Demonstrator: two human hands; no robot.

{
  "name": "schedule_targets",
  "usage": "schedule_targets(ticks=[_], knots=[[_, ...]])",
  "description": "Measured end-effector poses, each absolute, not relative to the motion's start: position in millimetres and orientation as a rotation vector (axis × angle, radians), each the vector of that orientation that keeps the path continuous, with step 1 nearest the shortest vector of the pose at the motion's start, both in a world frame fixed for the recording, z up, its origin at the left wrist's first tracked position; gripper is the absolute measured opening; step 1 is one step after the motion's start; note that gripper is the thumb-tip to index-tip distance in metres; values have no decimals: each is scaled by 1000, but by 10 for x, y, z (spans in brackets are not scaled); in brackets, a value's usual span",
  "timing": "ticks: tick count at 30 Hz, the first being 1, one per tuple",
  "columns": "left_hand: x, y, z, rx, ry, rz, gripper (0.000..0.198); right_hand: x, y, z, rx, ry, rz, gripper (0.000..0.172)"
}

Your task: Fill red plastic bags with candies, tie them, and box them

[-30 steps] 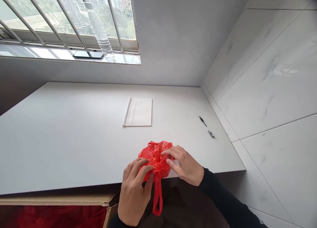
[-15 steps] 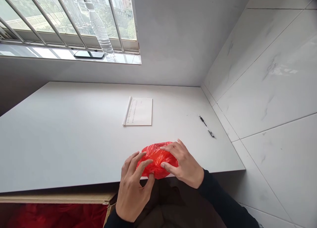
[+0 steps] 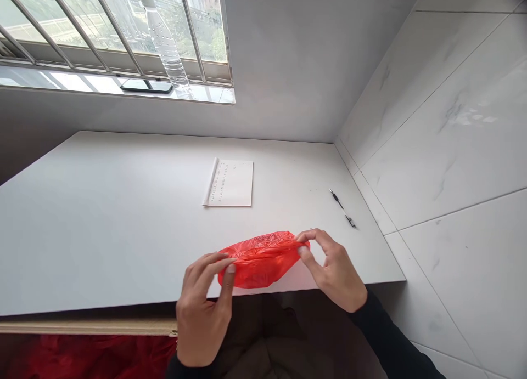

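A thin red plastic bag (image 3: 263, 264) lies at the table's front edge, stretched sideways with a gathered fold along its middle. At its left end, my left hand (image 3: 208, 299) pinches the film between thumb and fingers. My right hand (image 3: 331, 264) grips the opposite end between thumb and forefinger. Whatever the bag may contain is not visible.
On the white table (image 3: 135, 214) lie a notebook (image 3: 233, 183) behind the bag and a black pen (image 3: 342, 208) to the right. A cardboard box (image 3: 82, 327) with red material stands below the front left edge. A bottle (image 3: 167, 50) and a phone (image 3: 147, 86) are on the windowsill.
My hands have moved apart, the left one leftward and the right one rightward. The bunched red bag is now drawn out into a longer, flatter shape between them.
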State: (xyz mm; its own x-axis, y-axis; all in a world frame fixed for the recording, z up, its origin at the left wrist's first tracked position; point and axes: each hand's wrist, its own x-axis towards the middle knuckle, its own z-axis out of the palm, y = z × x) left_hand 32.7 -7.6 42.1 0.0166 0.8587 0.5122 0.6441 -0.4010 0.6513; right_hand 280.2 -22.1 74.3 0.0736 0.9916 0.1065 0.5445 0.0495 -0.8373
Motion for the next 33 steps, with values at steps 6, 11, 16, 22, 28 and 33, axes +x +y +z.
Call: schedule_targets(ticks=[6,11,16,22,28,33], knots=[[311,-168,570,1897,1565,1309,27,2860,-306,761,-1664,-1442,805,21],[514,-199,598,2304,1374,1208,45,2743,-307,842,-1629,-1571,808,24],[362,-215,647,2053,1451,1318,22,2863,-319,829,-1618,-1388,814,18],[145,-398,847,1887,1388,1303,29,2881,-424,892,-1605,-1444,595,25],[222,-423,972,1831,1392,1133,15,2565,-558,1308,-1189,-1655,227,54],[367,-397,966,1764,1471,1193,22,2491,-355,1134,-1440,-2372,243,43]])
